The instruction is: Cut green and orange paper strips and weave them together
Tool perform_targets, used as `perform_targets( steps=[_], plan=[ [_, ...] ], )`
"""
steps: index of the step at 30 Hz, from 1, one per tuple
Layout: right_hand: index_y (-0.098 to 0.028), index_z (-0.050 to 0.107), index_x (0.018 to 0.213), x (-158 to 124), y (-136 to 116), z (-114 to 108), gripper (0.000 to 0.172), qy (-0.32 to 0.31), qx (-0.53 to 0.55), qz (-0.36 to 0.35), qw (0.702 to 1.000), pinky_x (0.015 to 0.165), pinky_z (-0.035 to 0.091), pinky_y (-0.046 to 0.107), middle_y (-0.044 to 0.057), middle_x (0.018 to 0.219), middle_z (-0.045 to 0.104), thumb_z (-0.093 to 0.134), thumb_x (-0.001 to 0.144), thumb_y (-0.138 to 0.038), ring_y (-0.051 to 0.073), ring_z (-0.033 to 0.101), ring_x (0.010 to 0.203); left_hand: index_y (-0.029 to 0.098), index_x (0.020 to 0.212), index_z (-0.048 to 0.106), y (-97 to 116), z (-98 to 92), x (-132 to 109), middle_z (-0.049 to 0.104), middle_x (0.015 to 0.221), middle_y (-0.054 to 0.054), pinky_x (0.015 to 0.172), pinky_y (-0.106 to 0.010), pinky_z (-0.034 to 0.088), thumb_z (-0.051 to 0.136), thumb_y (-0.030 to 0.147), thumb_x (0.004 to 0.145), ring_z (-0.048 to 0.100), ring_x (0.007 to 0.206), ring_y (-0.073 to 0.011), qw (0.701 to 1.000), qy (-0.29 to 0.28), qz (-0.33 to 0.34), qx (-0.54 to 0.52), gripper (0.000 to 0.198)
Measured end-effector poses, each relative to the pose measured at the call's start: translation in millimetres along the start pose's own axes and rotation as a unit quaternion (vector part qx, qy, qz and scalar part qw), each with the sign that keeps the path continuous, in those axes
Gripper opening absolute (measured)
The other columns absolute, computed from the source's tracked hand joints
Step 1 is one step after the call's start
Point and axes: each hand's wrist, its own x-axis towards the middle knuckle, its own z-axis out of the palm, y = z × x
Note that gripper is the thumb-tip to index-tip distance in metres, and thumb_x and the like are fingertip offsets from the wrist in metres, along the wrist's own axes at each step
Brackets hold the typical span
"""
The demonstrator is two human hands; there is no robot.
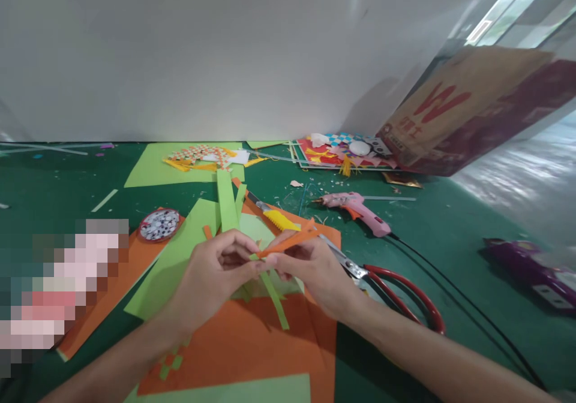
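Note:
My left hand [225, 265] and my right hand [310, 268] meet over the stacked coloured paper, both with fingers pinched. Between them are narrow paper strips: an orange strip [290, 242] slants up across my right fingers, and a light green strip [275, 301] hangs below the fingertips. Where the strips cross is partly covered by my fingers. Under the hands lie orange paper [252, 349] and light green paper [173, 265]. Just beyond my right hand rests a yellow utility knife [279, 218]. Red-handled scissors [405, 289] lie beside my right wrist.
A pink glue gun [360, 208] with a black cord lies at right, near a purple tool [535, 271]. A round dish of googly eyes [160, 225] sits left. Woven paper pieces [202, 156] lie at the back. A paper bag [468, 103] leans at the back right.

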Motion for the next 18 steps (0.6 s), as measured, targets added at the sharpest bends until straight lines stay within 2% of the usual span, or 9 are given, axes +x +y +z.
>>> perform_targets(
  steps=[6, 11, 15, 16, 18],
  plan=[
    [-0.017, 0.059, 0.054, -0.9, -4.7, 1.2, 0.027, -0.001, 0.009, -0.015, 1.000, 0.046, 0.032, 0.023, -0.004, 0.049, 0.047, 0.073, 0.064, -0.037, 0.008, 0.041, 0.047, 0.021, 0.077, 0.056, 0.2, 4.9, -4.9, 0.064, 0.066, 0.005, 0.057, -0.017, 0.049, 0.069, 0.025, 0.072, 0.064, 0.063, -0.0104, 0.998, -0.009, 0.054, 0.027, 0.015],
    [-0.018, 0.057, 0.052, -1.6, -3.0, 0.3, 0.028, 0.023, 0.037, -0.015, 0.999, 0.047, 0.032, 0.024, -0.004, 0.047, 0.048, 0.074, 0.063, -0.036, 0.008, 0.041, 0.047, 0.022, 0.086, 0.057, -1.5, 4.0, 1.3, 0.068, 0.074, 0.002, 0.064, -0.021, 0.052, 0.065, 0.032, 0.077, 0.067, 0.072, -0.0141, 0.995, -0.003, 0.070, 0.069, 0.016],
    [-0.018, 0.060, 0.054, -0.5, -0.2, -3.4, 0.025, 0.053, 0.030, -0.028, 0.998, 0.045, 0.029, 0.024, -0.005, 0.044, 0.046, 0.074, 0.063, -0.036, 0.008, 0.040, 0.047, 0.022, 0.091, 0.058, 5.3, -5.6, -4.1, 0.068, 0.093, -0.002, 0.079, -0.026, 0.051, 0.057, 0.033, 0.084, 0.065, 0.090, -0.0174, 0.976, 0.080, 0.128, 0.158, 0.014],
    [-0.018, 0.060, 0.053, -0.2, 0.2, -4.4, 0.025, 0.055, 0.031, -0.030, 0.998, 0.045, 0.029, 0.024, -0.005, 0.044, 0.046, 0.074, 0.064, -0.035, 0.008, 0.040, 0.047, 0.023, 0.087, 0.060, 7.7, -7.7, -11.5, 0.068, 0.090, -0.001, 0.082, -0.027, 0.049, 0.056, 0.031, 0.085, 0.064, 0.089, -0.0174, 0.961, 0.112, 0.147, 0.205, 0.010],
    [-0.018, 0.058, 0.051, 0.4, 0.8, -6.3, 0.026, 0.051, 0.040, -0.031, 0.997, 0.045, 0.029, 0.024, -0.005, 0.045, 0.046, 0.073, 0.064, -0.034, 0.007, 0.040, 0.046, 0.025, 0.080, 0.062, 9.3, -8.9, -33.2, 0.067, 0.084, 0.000, 0.085, -0.029, 0.048, 0.059, 0.030, 0.083, 0.063, 0.085, -0.0182, 0.953, 0.123, 0.151, 0.230, 0.006]
  ],
)
